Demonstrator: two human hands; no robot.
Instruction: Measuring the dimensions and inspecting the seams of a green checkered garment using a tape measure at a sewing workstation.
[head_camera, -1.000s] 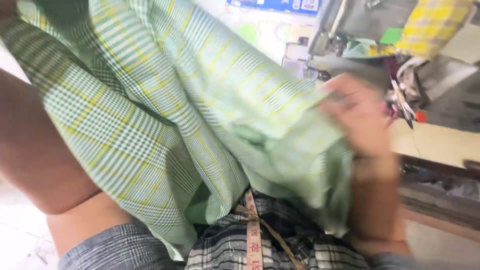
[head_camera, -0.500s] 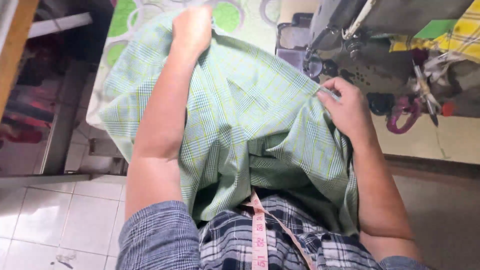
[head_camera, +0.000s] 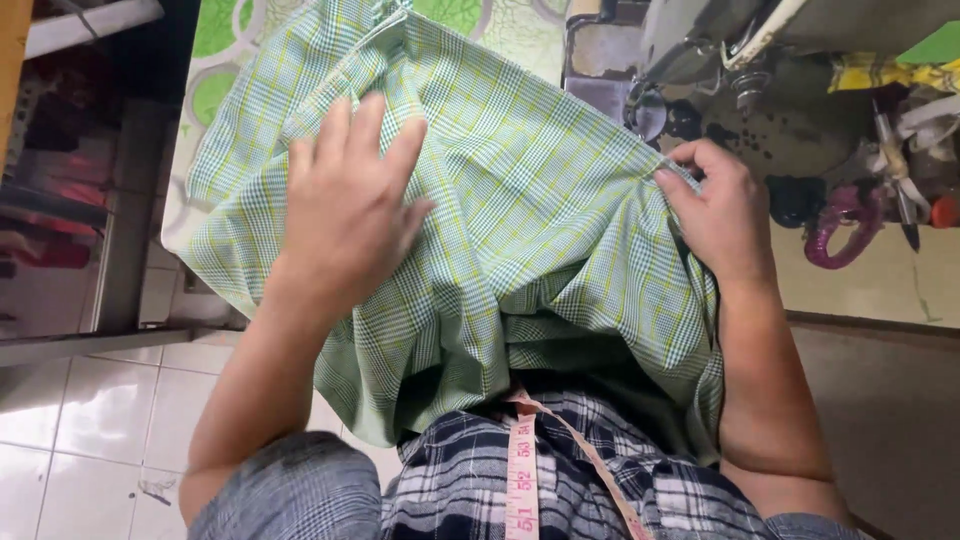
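left hand (head_camera: 345, 205) flat, fingers splayed — pinning green plaid cloth (head_camera: 520, 210) to counter | right hand (head_camera: 715, 210) pinching cloth edge — tensioning beside sewing machine (head_camera: 760, 60)

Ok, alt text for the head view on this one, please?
Seen from above, a left hand lies flat on green plaid cloth while the right hand pinches the cloth's edge beside a sewing machine. A measuring tape hangs down the person's front.

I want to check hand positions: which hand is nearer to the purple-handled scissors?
The right hand is nearer. It pinches the edge of the green plaid fabric, a short way left of the purple-handled scissors. The left hand lies flat on the fabric, far across it.
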